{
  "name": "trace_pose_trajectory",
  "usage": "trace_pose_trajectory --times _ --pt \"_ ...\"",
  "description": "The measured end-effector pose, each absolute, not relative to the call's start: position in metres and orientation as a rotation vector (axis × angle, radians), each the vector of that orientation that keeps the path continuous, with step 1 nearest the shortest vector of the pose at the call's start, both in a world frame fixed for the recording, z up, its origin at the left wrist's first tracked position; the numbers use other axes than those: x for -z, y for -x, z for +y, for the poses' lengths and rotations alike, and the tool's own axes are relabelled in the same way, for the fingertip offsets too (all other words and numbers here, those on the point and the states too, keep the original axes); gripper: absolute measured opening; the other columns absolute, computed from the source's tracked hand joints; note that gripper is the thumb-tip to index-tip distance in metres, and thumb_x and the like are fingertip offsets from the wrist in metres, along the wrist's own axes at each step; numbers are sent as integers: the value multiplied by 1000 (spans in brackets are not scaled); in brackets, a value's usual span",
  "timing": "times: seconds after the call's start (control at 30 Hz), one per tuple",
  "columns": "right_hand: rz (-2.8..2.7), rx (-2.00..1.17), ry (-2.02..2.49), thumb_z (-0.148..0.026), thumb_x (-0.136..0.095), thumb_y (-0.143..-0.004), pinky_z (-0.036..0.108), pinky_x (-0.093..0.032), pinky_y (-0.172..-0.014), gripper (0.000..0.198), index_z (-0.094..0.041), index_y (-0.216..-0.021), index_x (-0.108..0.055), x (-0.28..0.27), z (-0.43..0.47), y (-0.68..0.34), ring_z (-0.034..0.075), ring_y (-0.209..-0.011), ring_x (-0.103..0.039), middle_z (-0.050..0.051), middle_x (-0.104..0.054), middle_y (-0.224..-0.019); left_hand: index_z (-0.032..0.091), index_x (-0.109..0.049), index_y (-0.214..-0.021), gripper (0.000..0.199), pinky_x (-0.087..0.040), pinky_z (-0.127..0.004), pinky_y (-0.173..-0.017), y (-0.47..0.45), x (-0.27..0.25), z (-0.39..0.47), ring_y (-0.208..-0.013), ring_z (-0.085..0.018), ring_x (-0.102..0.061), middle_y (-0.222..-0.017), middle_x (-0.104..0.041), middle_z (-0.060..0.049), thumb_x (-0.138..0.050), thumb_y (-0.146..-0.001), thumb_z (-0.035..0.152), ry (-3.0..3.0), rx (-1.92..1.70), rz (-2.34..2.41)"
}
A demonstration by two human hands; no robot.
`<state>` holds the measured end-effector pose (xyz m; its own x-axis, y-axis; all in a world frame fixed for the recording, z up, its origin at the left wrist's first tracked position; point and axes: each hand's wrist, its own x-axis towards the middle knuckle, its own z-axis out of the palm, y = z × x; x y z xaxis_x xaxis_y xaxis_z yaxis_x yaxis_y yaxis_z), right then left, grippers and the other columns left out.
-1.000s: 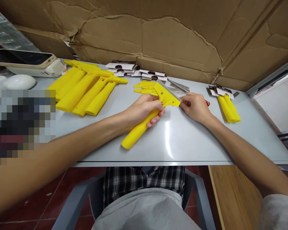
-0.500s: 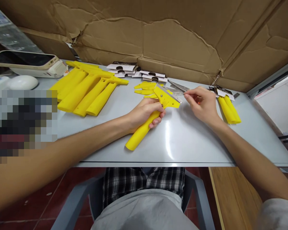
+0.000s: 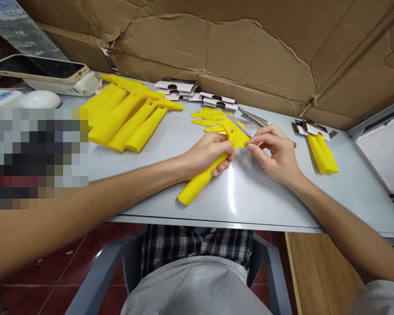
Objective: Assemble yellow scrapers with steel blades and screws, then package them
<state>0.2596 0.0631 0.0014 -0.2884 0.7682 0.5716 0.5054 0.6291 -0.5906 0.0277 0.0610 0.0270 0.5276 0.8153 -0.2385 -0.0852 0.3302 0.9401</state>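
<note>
My left hand (image 3: 210, 153) is wrapped round the handle of a yellow scraper (image 3: 200, 183), whose head points up and right. A metal blade (image 3: 238, 122) lies along the head's far edge, and one screw shows in the head. The fingertips of my right hand (image 3: 277, 153) are pinched together at the head's right end. A tiny dark thing shows at these fingertips, too small to name. Several small yellow plates (image 3: 208, 114) and loose metal blades (image 3: 249, 122) lie just behind the scraper. A bit of red (image 3: 294, 144) shows beside my right hand.
Several yellow scraper handles (image 3: 144, 127) lie in a row at left. Printed cards (image 3: 179, 86) are stacked by the cardboard wall (image 3: 249, 52). Two yellow handles with cards (image 3: 323, 153) lie at right. A phone (image 3: 39, 68) and a white mouse (image 3: 41, 99) are at far left.
My right hand has moved left, and its fingertips now meet the scraper head's right end. The left hand keeps its hold on the scraper. The view has shifted slightly.
</note>
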Motion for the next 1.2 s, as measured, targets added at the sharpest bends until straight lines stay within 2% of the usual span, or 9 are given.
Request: trace_pose_trajectory --times 0.2,0.4,0.63,0.87,1.2 --pt "-1997 -203 1045 -38 -68 -100 16 -55 -74 27 -14 -96 -80 -6 60 -257 6 -98 -63 10 -66 -109 18 -59 -61 20 -35 -20 -34 -31 -31 57 -31 -9 -42 -44 -52 0 -62 -81 13 -1072 -699 852" --pt "-2028 -55 1025 -32 -68 -100 19 -53 -77 21 -16 -100 -81 4 64 -253 7 -100 -63 9 -67 -109 18 -57 -62 23 -34 -19 -34 -35 -32 57 -32 -9 -43 -46 -52 0 -59 -84 10 -1049 -703 925" --pt "-2088 -5 998 -27 -64 -104 20 -51 -77 22 -16 -102 -83 6 67 -256 5 -85 -63 5 -72 -95 16 -60 -65 20 -33 -19 -34 -34 -35 58 -33 -8 -42 -47 -51 0 -59 -84 10 -978 -660 929" --pt "-2127 14 872 -21 -65 -102 20 -55 -85 19 -17 -104 -83 5 68 -259 4 -92 -69 3 -74 -104 17 -58 -64 19 -33 -18 -33 -33 -36 58 -33 -8 -43 -47 -50 0 -61 -82 10 -955 -667 927" --pt "-2181 7 918 -31 -64 -105 22 -53 -86 22 -17 -100 -80 1 70 -267 5 -90 -64 3 -73 -99 17 -59 -64 23 -34 -19 -34 -34 -33 57 -33 -8 -43 -46 -51 0 -59 -86 9 -1022 -665 903"
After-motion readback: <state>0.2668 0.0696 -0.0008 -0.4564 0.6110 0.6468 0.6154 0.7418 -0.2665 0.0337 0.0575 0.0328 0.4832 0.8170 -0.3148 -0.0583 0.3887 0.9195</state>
